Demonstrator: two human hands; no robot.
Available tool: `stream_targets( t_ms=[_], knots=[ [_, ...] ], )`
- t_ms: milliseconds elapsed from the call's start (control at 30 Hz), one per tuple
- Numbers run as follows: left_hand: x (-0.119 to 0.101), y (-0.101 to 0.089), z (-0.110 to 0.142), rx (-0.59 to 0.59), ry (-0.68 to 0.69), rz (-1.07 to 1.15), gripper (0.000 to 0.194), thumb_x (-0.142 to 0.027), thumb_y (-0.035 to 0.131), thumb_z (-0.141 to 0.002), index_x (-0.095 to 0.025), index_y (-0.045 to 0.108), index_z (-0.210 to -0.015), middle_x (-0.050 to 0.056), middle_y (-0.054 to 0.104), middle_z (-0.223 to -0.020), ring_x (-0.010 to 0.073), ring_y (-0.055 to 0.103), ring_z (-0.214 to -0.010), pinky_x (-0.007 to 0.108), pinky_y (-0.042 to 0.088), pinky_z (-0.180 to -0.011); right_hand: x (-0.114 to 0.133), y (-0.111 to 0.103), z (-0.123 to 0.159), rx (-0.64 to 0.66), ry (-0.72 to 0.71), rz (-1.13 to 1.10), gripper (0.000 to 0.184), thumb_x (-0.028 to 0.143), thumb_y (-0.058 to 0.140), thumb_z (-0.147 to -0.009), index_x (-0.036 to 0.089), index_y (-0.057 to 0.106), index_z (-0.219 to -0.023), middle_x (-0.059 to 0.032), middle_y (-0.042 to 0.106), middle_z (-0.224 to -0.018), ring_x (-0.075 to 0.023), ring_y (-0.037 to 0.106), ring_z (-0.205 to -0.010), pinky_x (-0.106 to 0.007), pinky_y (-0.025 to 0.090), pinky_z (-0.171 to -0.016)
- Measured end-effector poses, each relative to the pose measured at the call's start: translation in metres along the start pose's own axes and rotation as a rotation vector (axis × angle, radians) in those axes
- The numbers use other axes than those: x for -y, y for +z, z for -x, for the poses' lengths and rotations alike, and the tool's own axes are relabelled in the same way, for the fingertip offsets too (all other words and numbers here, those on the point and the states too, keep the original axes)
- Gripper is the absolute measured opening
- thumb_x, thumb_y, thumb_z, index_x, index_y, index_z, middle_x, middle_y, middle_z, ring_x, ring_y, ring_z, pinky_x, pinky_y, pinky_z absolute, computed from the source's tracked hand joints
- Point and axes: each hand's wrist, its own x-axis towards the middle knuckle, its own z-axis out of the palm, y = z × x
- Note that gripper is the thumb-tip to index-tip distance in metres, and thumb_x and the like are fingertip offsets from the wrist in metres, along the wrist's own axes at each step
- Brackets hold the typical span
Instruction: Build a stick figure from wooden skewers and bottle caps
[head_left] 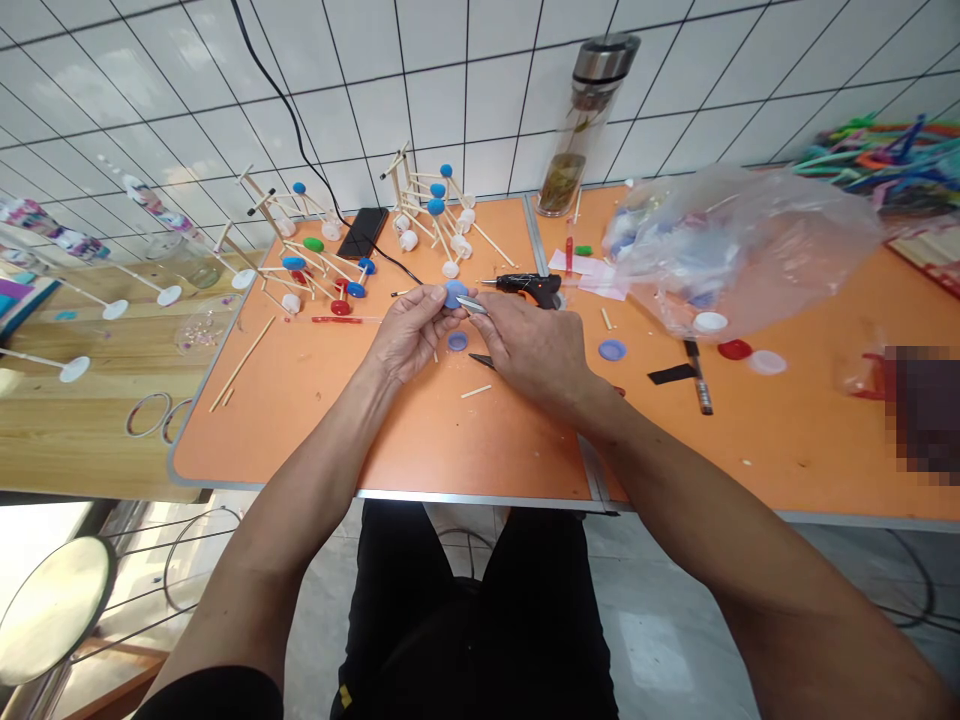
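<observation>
My left hand [415,330] pinches a blue bottle cap [454,293] between thumb and fingers above the table. A pointed metal blade [471,304] sticks out of my right hand [536,345], which is closed around the rest of it. Its tip is against or right by the cap's edge; the handle is hidden in my fist, so I cannot tell the kind of tool. Below my right hand a dark pointed tip [481,360] shows, the rest covered. Another blue cap [457,341] and a short stick [476,391] lie on the table beneath my hands.
Stick frames with bottle-cap wheels [431,205] stand at the back, beside a phone [363,232]. A black glue gun [529,289] lies behind my right hand. Further right are a glass tea bottle [581,130], a plastic bag of caps [720,250], loose caps and a marker [700,380].
</observation>
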Motion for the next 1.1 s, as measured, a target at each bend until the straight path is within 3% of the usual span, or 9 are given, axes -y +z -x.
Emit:
stream_targets(
  t_ms=[233,833,1100],
  knots=[
    [0.0005,0.0010,0.0007,0.005,0.010,0.001,0.022,-0.017,0.081,-0.105,-0.016,0.076,-0.084,0.000,0.084,-0.087,0.0068,0.081,-0.070,0.012,0.066,-0.074,-0.0021,0.0030,0.0000,-0.028,-0.016,-0.014,0.058,0.045,0.029,-0.125,0.020,0.076,-0.149,-0.0148,0.084,-0.136,-0.0287,0.077,-0.111,-0.036,0.031,-0.069],
    [-0.0015,0.0057,0.0022,0.026,-0.005,0.018,0.020,-0.019,0.079,-0.107,-0.014,0.080,-0.088,0.003,0.085,-0.088,0.0068,0.081,-0.068,0.011,0.065,-0.068,-0.0019,0.0012,0.0012,-0.010,-0.015,-0.013,0.059,0.043,0.028,-0.124,0.021,0.073,-0.156,-0.0155,0.083,-0.138,-0.0297,0.076,-0.110,-0.035,0.035,-0.072],
    [0.0010,0.0022,0.0005,0.014,-0.020,0.010,0.019,-0.030,0.087,-0.103,-0.016,0.079,-0.092,0.003,0.086,-0.090,0.0109,0.086,-0.079,0.015,0.069,-0.079,-0.0024,0.0009,0.0008,-0.003,-0.016,-0.008,0.060,0.042,0.027,-0.124,0.021,0.073,-0.154,-0.0161,0.083,-0.137,-0.0298,0.076,-0.109,-0.036,0.034,-0.070]
  ],
)
